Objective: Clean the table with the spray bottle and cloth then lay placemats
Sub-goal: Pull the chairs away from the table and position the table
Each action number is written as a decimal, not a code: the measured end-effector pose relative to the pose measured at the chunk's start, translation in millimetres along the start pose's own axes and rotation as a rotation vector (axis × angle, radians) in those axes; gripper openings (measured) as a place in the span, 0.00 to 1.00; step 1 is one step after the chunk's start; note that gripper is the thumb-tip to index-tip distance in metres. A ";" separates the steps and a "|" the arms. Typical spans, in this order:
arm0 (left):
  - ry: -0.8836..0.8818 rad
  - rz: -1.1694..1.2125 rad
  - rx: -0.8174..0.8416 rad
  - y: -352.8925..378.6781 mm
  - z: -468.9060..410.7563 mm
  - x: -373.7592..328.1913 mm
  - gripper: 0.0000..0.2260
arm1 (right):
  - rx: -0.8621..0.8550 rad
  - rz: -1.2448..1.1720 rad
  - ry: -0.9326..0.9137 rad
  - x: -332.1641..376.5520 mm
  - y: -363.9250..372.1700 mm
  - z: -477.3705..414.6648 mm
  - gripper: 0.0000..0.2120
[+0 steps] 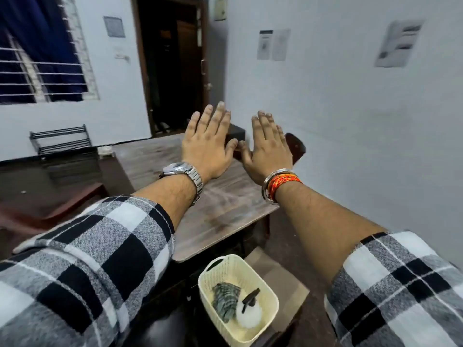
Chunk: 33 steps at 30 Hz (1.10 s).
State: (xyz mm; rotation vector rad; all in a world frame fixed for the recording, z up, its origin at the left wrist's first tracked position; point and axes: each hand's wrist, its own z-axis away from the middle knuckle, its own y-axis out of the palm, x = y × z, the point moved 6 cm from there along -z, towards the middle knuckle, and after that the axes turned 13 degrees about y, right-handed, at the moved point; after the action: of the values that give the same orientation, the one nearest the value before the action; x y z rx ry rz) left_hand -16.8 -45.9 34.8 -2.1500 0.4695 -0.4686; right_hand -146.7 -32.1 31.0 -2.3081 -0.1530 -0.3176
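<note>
L hand [208,144]: is hovering palm-down over the far half of the table, at 12 o'clock in view; fingers straight, slightly spread, gripping nothing.
R hand [269,144]: is hovering palm-down just beside the L hand, at its 3 o'clock; fingers straight, gripping nothing. Thumbs are nearly meeting; cannot tell if touching.
Table [220,211]: grey-brown wood-grain table w/ rounded near corner, is running from centre toward 11 o'clock.
Basket [208,274]: cream perforated plastic basket, is sitting below the table's near edge at 6 o'clock.
Cloth [225,300]: grey-green striped crumpled cloth, is lying inside the basket, on its 9 o'clock side.
Spray bottle [249,313]: white round-bodied spray bottle w/ black trigger head, is lying in the basket against the cloth, at its 3 o'clock.
Wrists: silver metal watch [181,172] on L; steel bangle w/ orange-red thread band [278,182] on R.
Sleeves: black-white-grey check shirt sleeves [100,246], rolled up both forearms.
Box [236,134]: small black box, is sitting on the table's far end, partly hidden behind the hands.
Rack [61,139]: black slatted metal rack, is standing at 9 o'clock by the wall.
</note>
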 end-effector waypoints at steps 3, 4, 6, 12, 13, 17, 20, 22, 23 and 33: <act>-0.078 -0.020 0.044 6.8 40.6 55.7 0.30 | 0.087 -0.030 -0.074 59.8 30.8 17.0 0.30; -0.088 -0.031 0.062 9.4 56.8 75.4 0.30 | 0.112 -0.046 -0.097 82.4 42.1 24.4 0.30; -0.111 -0.012 0.085 15.0 81.8 104.7 0.30 | 0.148 -0.070 -0.121 115.2 61.6 36.0 0.31; -0.210 -0.023 0.205 33.6 176.8 222.9 0.31 | 0.260 -0.086 -0.174 232.0 129.2 79.2 0.32; -0.219 -0.029 0.218 36.6 191.0 244.1 0.31 | 0.277 -0.082 -0.181 252.5 140.9 84.4 0.32; -0.260 -0.030 0.268 47.1 237.2 309.1 0.30 | 0.337 -0.082 -0.196 320.6 183.3 102.4 0.32; -0.297 -0.012 0.288 57.7 268.2 348.6 0.30 | 0.398 -0.110 -0.217 364.6 214.2 120.3 0.32; -0.327 -0.002 0.292 67.0 286.1 371.2 0.30 | 0.441 -0.133 -0.234 387.6 234.6 129.8 0.32; -0.343 0.001 0.303 73.3 294.6 383.0 0.30 | 0.465 -0.145 -0.243 398.9 246.5 134.1 0.32; -0.400 0.058 0.583 164.7 355.8 496.4 0.31 | 0.732 -0.130 -0.370 476.3 389.3 174.3 0.37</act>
State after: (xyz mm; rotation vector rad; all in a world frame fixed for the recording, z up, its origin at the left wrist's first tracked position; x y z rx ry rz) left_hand 555.6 -139.9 -217.5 -1.6010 0.1407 -0.1093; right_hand 423.5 -166.3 -225.2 -1.6067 -0.5142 0.1027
